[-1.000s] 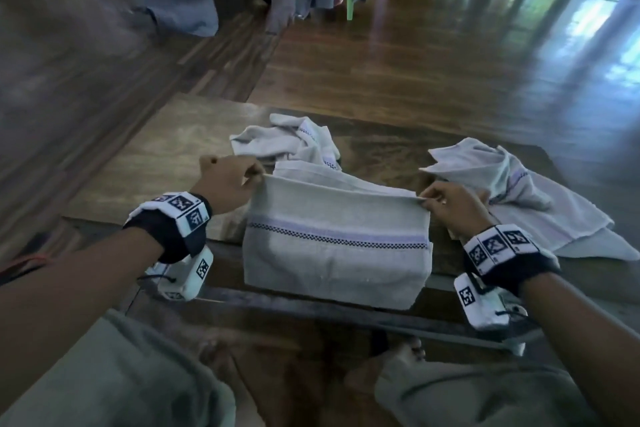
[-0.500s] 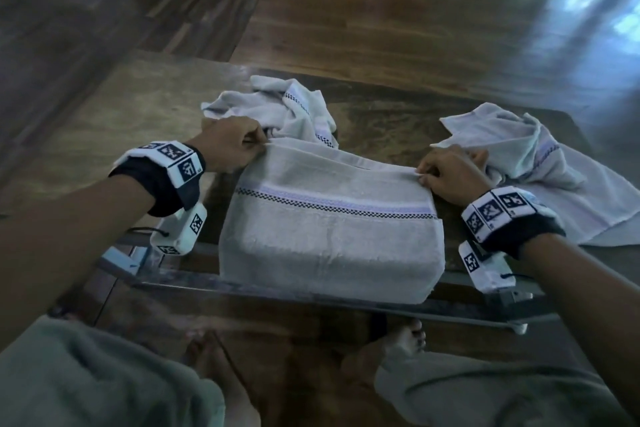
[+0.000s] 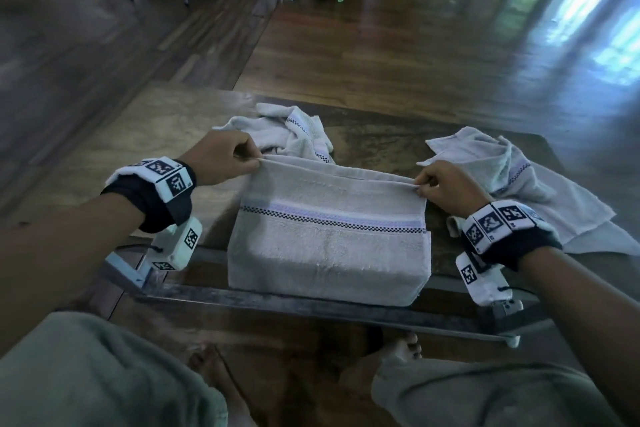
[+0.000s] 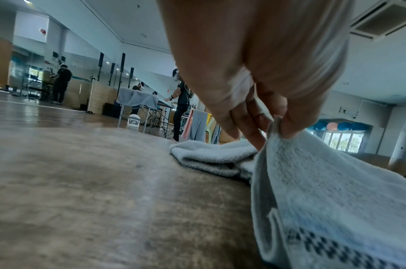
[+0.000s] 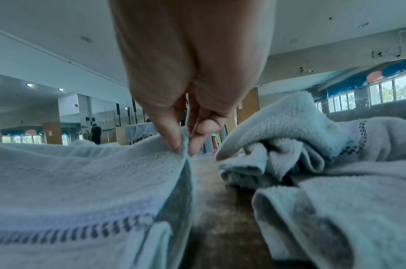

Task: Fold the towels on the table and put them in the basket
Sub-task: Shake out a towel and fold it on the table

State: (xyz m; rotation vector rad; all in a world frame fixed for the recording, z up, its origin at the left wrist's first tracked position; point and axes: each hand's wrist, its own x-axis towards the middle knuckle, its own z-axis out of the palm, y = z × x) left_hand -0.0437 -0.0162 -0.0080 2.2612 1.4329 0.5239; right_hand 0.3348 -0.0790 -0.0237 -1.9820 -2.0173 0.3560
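Observation:
A pale grey towel (image 3: pixel 325 246) with a lilac stripe and a dark checked band lies doubled near the table's front edge, hanging a little over it. My left hand (image 3: pixel 256 163) pinches its far left corner (image 4: pixel 275 127). My right hand (image 3: pixel 420 185) pinches the far right corner (image 5: pixel 182 143). Both corners are lifted slightly off the table. A crumpled towel (image 3: pixel 294 132) lies just behind the left hand. Another loose towel (image 3: pixel 519 191) sprawls at the right, beside my right hand (image 5: pixel 188 143). No basket is in view.
The brown wooden table (image 3: pixel 145 135) has bare surface at the left and far middle. Its metal front rail (image 3: pixel 311 305) runs below the towel. My knees and bare feet are under the edge. People and racks with hanging cloth (image 4: pixel 197 125) stand far off.
Both hands kept their pinch on the doubled towel's top corners. They set the top edge down towards the table half a second ago and now hold it slightly raised again.

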